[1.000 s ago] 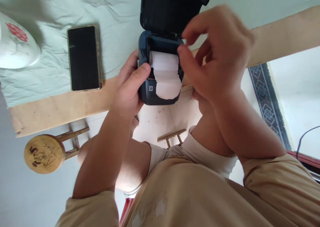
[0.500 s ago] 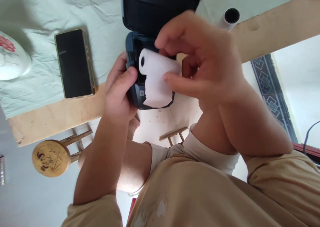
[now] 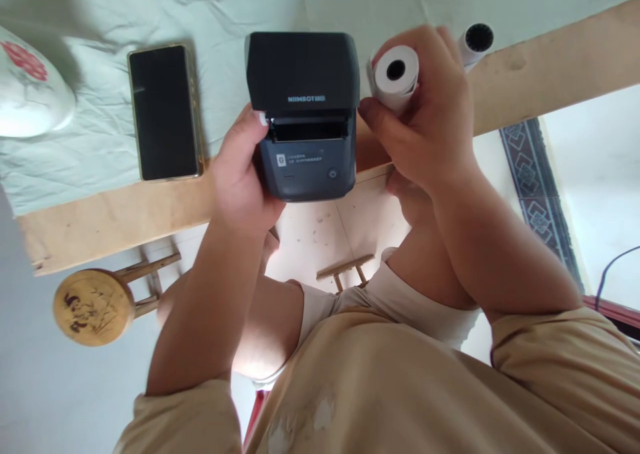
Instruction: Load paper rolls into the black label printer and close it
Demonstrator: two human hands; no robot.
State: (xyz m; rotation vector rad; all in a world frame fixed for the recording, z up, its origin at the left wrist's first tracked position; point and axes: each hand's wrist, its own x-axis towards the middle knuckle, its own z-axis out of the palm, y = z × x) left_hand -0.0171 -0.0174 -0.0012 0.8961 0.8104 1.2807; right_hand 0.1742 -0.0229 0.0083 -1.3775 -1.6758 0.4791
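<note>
A dark label printer (image 3: 307, 167) with its lid partly lowered sits at the table's near edge, its power button facing me. My left hand (image 3: 243, 171) is closed on the printer's left side, thumb near the gap below the lid. To the right of the printer, my right hand (image 3: 433, 101) is wrapped round a white paper roll (image 3: 396, 89), whose dark hollow core faces up. The printer's slot looks dark, with no paper seen in it.
On the pale green cloth (image 3: 215, 14) lie a phone (image 3: 165, 114) to the left and a second white roll (image 3: 475, 44) to the right. A white vase-like vessel (image 3: 35, 91) with a red flower stands far left. Below the wooden table edge (image 3: 120, 207) is a round stool (image 3: 94, 307).
The paper roll has come out of the printer and moved right in my right hand. The printer's lid has swung down over the body. My left hand keeps its hold.
</note>
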